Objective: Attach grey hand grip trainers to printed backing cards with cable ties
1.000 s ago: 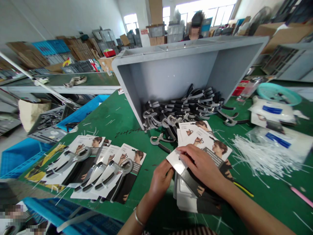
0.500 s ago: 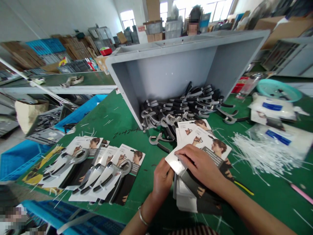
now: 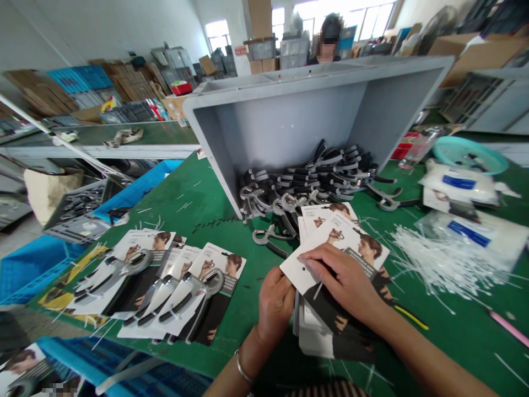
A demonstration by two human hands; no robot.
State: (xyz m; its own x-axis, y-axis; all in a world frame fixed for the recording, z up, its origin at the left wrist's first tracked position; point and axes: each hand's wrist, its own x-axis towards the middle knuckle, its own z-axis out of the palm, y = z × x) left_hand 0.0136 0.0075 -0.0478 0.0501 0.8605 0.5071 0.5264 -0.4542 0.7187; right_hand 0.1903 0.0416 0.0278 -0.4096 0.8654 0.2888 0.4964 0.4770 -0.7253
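Left hand (image 3: 273, 300) pinches printed card (image 3: 330, 237), six o'clock of grey bin (image 3: 285, 127). Right hand (image 3: 345, 273) atop; its hold on white tie (image 3: 318, 291) unclear. Apparently threading; next calls for lining up tie and hole.

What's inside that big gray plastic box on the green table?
A heap of black-and-gray spring hand grips lies inside the gray plastic box; those underneath are covered.
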